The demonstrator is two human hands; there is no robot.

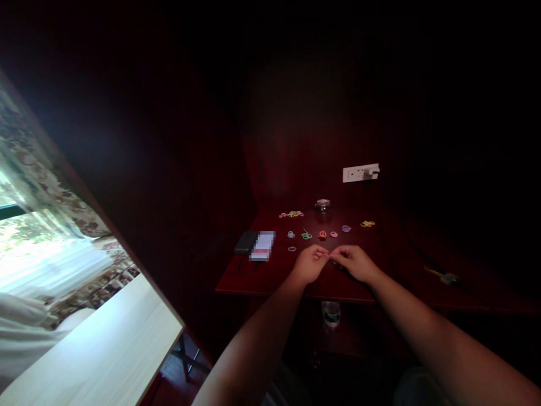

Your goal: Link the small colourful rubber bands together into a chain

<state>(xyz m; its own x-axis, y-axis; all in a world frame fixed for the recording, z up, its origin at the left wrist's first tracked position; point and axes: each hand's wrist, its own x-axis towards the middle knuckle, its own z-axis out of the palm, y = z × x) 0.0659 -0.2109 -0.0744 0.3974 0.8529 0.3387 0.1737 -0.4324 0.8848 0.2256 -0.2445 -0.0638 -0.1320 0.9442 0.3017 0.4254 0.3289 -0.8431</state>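
Near the front of a dark red desk [270, 282], my left hand [311, 264] and my right hand [354, 262] meet fingertip to fingertip. Both are closed in a pinch; whatever sits between the fingers is too small to make out. Just beyond them lie small coloured loops that look like elastic bands: an orange bunch [322, 235], a pink loop [333, 234], a green bunch [306, 234] and a purple bunch [346, 228]. Left of my left hand are a light blue bunch [291, 234] and a single pale loop [292, 248].
Farther back lie a mixed-colour pile [295, 214], a clear jar [323, 207] and a yellow bunch [367, 224]. A phone with a blurred screen [262, 246] rests against a black case [245, 243] at left. The wall holds a socket [360, 173]; a cup [331, 314] stands below the desktop.
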